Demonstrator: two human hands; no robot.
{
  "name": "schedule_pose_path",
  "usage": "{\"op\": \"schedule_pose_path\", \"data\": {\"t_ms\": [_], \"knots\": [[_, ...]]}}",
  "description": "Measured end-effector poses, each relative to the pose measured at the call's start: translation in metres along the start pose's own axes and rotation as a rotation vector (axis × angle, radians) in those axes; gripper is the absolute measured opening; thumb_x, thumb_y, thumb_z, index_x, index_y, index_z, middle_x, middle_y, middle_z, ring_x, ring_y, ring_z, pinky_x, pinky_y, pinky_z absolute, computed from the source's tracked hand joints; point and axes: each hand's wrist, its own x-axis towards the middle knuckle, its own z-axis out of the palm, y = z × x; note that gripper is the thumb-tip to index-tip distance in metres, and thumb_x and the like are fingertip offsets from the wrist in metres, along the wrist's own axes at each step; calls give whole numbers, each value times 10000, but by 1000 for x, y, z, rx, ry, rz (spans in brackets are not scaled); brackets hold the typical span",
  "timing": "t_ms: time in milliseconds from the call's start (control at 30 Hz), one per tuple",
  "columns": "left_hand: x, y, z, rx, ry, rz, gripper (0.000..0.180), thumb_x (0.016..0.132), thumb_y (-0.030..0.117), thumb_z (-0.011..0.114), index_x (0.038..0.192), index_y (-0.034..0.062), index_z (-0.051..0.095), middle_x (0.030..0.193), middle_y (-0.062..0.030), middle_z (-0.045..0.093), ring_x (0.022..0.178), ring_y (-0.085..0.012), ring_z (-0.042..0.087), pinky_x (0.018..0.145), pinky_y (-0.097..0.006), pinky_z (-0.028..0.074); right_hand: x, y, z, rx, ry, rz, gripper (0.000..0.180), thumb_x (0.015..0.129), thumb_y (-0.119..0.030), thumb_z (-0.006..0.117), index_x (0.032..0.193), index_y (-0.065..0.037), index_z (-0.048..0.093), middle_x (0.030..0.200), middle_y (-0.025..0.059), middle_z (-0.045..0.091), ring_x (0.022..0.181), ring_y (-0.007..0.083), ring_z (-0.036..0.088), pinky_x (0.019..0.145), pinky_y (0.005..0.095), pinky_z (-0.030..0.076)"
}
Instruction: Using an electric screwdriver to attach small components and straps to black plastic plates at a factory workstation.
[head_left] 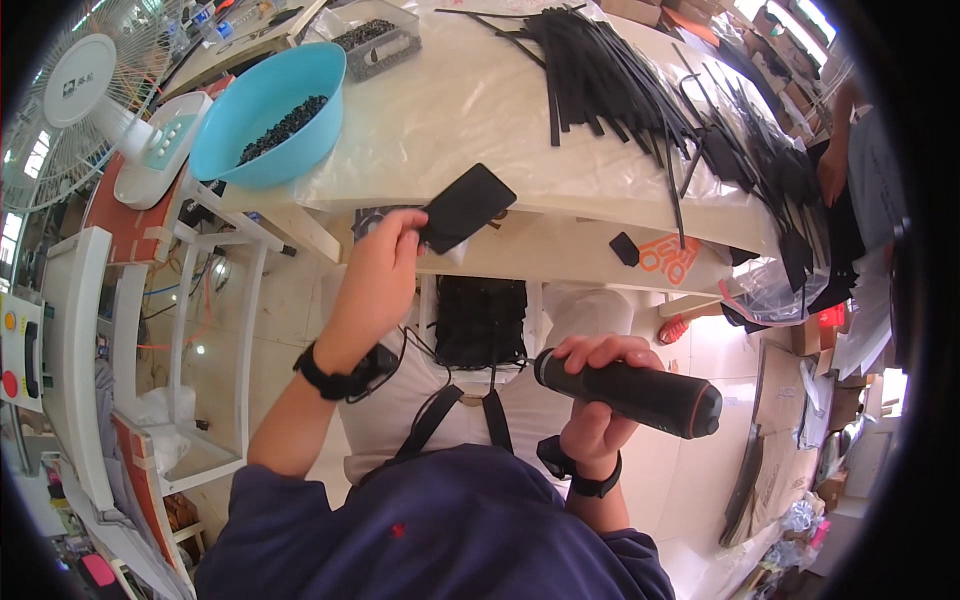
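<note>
Left hand [383, 268]: fingers clamped on black slab [470, 208], by tabletop [430, 120] near edge; right hand [592, 432]: fingers wrapped round dark cylinder [645, 394], near right; both lifted, neither set down yet.

The single head view, a wide fisheye, looks steeply down and forward from above the shirt [450, 530], with the left grip [388, 265] and right grip [595, 432] close below and the surface [440, 110] farther ahead.

Ahead of the left fingers [408, 220], a lane runs over the plastic-covered tabletop [440, 110] between the turquoise basin [260, 85] and black strips [610, 85]; ahead of the right fingers [630, 350], the table's ledge [570, 258] obstructs.
</note>
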Motion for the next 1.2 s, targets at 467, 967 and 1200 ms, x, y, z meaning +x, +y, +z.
{"op": "schedule_pose_path", "data": {"t_ms": [467,967,1200], "knots": [[-68,-24,45,-827,-604,-526,206,1002,69,470,1144,-28,584,879,-97,658,639,-84,521,571,-229,426,1,3,12,-49,-11,34,566,931,-368,700,1283,-99,348,1046,146,500,869,271,601,805,497,530],[-78,-24,57,-806,-527,-535,218,991,65,477,1177,-22,550,847,-107,682,590,-83,538,536,-217,413,6,8,18,-55,18,21,622,922,-411,700,1329,-111,336,1062,138,483,826,252,588,751,487,537],[-88,5,46,-787,-601,-488,195,998,70,451,1175,1,497,834,-88,657,590,-62,453,589,-221,396,7,14,24,-20,-10,6,651,916,-401,709,1363,-116,332,1037,133,493,804,251,599,717,477,555]]}}
